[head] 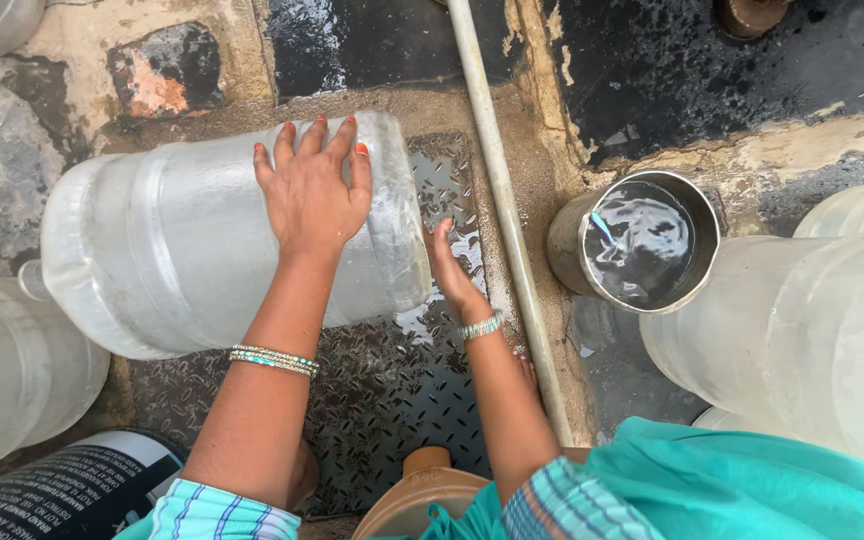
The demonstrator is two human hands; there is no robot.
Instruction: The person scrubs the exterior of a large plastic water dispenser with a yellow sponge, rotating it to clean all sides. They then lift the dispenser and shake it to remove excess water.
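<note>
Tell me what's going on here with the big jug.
A person crouches over a large clear water jug lying on its side on a wet metal grate. The left hand rests flat on top of the jug, and the right hand presses against its base end. A steel pot full of water stands to the right, beyond a pipe, with more jugs around.
</note>
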